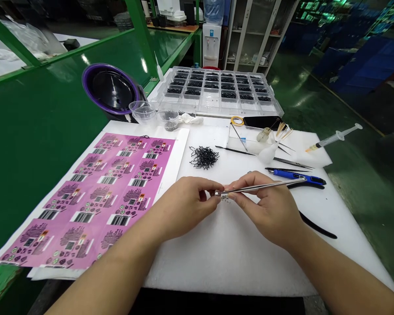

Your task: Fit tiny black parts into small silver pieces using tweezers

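My right hand (265, 203) is closed around slim silver tweezers (264, 187), whose tips point left toward my other hand. My left hand (193, 201) pinches thumb and forefinger together at those tips. Something shiny shows at its fingertips, too small to name. Tiny metallic bits (225, 198) lie on the white work surface (236, 262) just under the fingers. Beyond my hands sits a loose pile of small bent black wire-like pieces (204, 157).
Left lies a pink printed label sheet (98, 197). A compartment box (213, 107) of black pieces stands behind, near clear cups (142, 114) and a purple-rimmed black container (113, 89). To the right are a blue utility knife (297, 176), black-handled pliers (318, 225) and a syringe (335, 138).
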Motion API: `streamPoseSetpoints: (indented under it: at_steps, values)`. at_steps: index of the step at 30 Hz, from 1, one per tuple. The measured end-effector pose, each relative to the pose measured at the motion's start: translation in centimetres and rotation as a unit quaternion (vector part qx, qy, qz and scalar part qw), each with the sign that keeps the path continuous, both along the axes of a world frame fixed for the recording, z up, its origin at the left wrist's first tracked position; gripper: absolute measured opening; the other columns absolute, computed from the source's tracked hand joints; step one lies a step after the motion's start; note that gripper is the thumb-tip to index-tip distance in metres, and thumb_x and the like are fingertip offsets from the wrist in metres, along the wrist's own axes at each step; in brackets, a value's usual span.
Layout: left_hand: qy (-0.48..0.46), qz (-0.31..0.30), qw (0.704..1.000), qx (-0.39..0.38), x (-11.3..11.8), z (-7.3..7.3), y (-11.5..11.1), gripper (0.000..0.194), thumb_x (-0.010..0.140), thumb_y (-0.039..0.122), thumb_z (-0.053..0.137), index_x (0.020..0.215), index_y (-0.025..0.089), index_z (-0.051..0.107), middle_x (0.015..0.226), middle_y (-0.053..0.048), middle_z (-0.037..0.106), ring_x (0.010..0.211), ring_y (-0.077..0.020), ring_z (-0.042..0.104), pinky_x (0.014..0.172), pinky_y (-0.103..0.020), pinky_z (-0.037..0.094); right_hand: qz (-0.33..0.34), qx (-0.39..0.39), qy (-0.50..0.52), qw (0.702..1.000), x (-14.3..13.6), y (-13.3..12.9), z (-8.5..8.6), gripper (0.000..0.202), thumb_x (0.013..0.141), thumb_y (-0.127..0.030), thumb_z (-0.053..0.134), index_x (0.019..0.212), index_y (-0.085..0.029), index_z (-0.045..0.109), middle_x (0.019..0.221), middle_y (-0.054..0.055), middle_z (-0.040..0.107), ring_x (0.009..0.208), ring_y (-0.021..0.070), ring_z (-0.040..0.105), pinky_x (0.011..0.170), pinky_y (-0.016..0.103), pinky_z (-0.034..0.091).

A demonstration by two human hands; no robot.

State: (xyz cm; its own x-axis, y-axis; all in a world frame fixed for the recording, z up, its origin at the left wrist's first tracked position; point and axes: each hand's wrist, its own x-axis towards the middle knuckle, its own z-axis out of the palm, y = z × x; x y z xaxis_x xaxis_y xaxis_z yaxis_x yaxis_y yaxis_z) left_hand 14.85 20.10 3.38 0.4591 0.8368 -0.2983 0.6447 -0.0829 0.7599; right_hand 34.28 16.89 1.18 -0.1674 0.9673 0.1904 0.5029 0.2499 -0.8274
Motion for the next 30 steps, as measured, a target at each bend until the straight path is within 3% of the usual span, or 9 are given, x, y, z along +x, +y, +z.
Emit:
streamPoseSetpoints:
  at_steps: [13, 19, 25, 30]
  values:
    - [0.0, -0.005, 1.0, -0.012, -0.12, -0.35, -0.03, 0.03, 0.089, 0.041, 0.051, 0.112, 0.035, 0.069, 0.061, 0.006, 0.053, 0.055, -0.0088, 0.042, 0.048, -0.021, 0.032, 0.022, 0.029, -0.006, 0.999, 0.02, 0.37, -0.16, 0.01, 0.086, -0.02, 0.065, 0.093, -0.026, 0.062, 0.091, -0.007, 0.069, 0.084, 0.0111, 0.065, 0.07, 0.023, 0.051]
    - [-0.032, -0.037, 0.999, -0.016, -0.18, -0.32, 0.0, 0.034, 0.09, 0.034, 0.047, 0.118, 0.031, 0.067, 0.077, 0.002, 0.066, 0.065, -0.0133, 0.052, 0.058, -0.023, 0.039, 0.058, 0.111, -0.057, 0.99, 0.21, 0.11, -0.17, 0.012, 0.086, -0.017, 0.064, 0.097, -0.022, 0.06, 0.09, -0.004, 0.069, 0.08, 0.0111, 0.066, 0.072, 0.023, 0.051]
    - [-0.082, -0.037, 0.995, -0.049, -0.3, -0.22, 0.36, 0.034, 0.09, 0.029, 0.045, 0.113, 0.028, 0.071, 0.093, 0.002, 0.071, 0.08, -0.0166, 0.059, 0.07, -0.025, 0.043, 0.107, 0.189, -0.056, 0.975, 0.05, -0.33, 0.04, 0.012, 0.088, -0.011, 0.06, 0.094, -0.02, 0.058, 0.1, 0.001, 0.07, 0.096, 0.0136, 0.066, 0.086, 0.024, 0.052]
    - [-0.058, -0.024, 0.995, -0.076, -0.31, -0.42, 0.56, 0.032, 0.087, 0.03, 0.048, 0.108, 0.027, 0.072, 0.084, 0.001, 0.07, 0.077, -0.0171, 0.059, 0.071, -0.027, 0.044, 0.064, 0.107, 0.006, 0.992, 0.52, -0.19, 0.34, 0.012, 0.085, -0.017, 0.066, 0.093, -0.024, 0.061, 0.093, -0.003, 0.071, 0.088, 0.0133, 0.068, 0.08, 0.025, 0.054]
